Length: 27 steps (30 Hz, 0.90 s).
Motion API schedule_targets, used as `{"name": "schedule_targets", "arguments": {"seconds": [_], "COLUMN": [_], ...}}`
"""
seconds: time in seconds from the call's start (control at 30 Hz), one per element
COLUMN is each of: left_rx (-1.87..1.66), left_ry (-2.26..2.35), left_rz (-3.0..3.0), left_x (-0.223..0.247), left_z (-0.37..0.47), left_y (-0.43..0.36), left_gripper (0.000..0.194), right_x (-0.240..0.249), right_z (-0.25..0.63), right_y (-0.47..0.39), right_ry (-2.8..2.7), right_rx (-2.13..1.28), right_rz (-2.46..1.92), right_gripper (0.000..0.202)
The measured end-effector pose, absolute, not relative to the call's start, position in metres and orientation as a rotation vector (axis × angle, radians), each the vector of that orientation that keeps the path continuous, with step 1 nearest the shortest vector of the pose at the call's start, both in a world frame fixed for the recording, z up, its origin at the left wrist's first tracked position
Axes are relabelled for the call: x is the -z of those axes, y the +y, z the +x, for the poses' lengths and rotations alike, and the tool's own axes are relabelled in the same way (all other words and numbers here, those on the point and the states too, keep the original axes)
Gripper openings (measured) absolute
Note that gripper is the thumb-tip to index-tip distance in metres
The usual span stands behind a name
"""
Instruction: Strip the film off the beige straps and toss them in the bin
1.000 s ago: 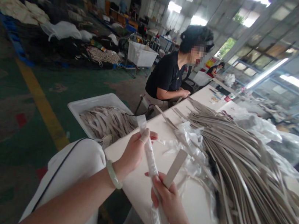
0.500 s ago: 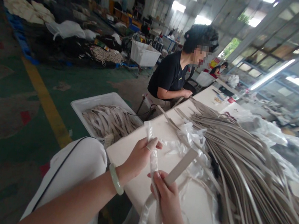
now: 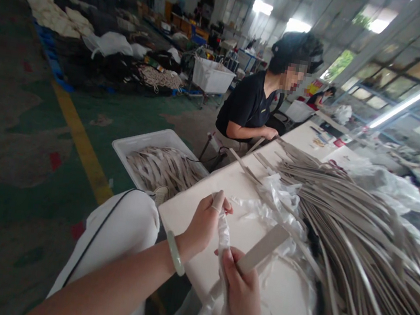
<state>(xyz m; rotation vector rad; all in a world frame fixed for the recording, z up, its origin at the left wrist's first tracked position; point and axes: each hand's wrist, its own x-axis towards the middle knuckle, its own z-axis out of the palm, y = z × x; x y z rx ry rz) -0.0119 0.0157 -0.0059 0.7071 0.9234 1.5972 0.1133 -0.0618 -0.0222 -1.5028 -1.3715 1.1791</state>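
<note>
My left hand [image 3: 204, 224] is closed in a pinch on a crinkled strip of clear plastic film [image 3: 224, 235], with a pale cover on its thumb. From there the film runs down to my right hand [image 3: 241, 284], whose fingers are wrapped round it and a flat beige strap [image 3: 265, 246]. The strap's cut end sticks out up and to the right of that hand. Below, the film and strap hang at the table's near edge, partly hidden by my right hand.
Many long beige straps [image 3: 341, 223] lie over the right of the white table [image 3: 191, 207], beside crumpled plastic [image 3: 279, 193]. Left of the table stands a white bin [image 3: 140, 140] of strips. A co-worker in black [image 3: 247, 100] sits at the table's far left side.
The view has shifted, so the scene sits further right. Film that stuck up beyond my left hand no longer shows, and that hand now pinches near the film's top. My right hand keeps its hold.
</note>
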Motion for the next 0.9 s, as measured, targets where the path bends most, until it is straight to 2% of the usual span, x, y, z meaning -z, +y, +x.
{"name": "schedule_targets", "arguments": {"seconds": [0.2,0.33,0.53,0.9], "left_rx": [-1.44,-1.531,-1.635,-1.448], "left_ry": [1.04,1.108,1.0,0.902], "left_rz": [0.809,0.911,0.838,0.842], "left_x": [0.003,-0.001,0.001,0.012], "left_z": [-0.011,-0.022,-0.022,-0.005], "left_y": [0.006,0.012,0.016,0.002], "left_gripper": [0.038,0.033,0.039,0.041], "right_x": [0.022,0.013,0.017,0.026], "right_z": [0.119,0.121,0.108,0.106], "right_y": [-0.051,-0.047,-0.052,-0.045], "right_ry": [-1.242,-1.372,-1.388,-1.319], "right_rx": [-1.19,-1.263,-1.38,-1.184], "right_rz": [-1.553,-1.584,-1.535,-1.35], "right_gripper": [0.048,0.051,0.05,0.037]}}
